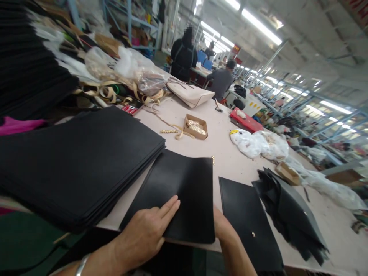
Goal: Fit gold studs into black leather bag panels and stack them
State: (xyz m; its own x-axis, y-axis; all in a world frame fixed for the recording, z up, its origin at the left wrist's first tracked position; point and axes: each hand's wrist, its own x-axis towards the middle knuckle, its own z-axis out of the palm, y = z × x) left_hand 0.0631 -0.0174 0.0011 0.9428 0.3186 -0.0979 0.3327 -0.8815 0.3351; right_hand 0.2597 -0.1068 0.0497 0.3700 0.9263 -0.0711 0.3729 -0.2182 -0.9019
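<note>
A black leather-like panel (189,188) lies at the table's front edge. On its lower left part rests my left hand (151,230), two fingers stretched out together over the surface. My right hand (220,224) is at the panel's right edge, its fingers hidden beneath or behind the panel. Small gold pieces (213,160) show by the panel's top right corner. To the right lies another black panel (247,214) with a small gold fitting (253,234). A tall stack of black sheets (80,153) stands on the left.
Farther back on the table (221,149) are a cardboard box (196,126) of gold pieces, a beige bag piece (189,94), a red case (245,119) and white plastic bags (250,143). Folded black pieces (290,211) lie at right. People are in the background.
</note>
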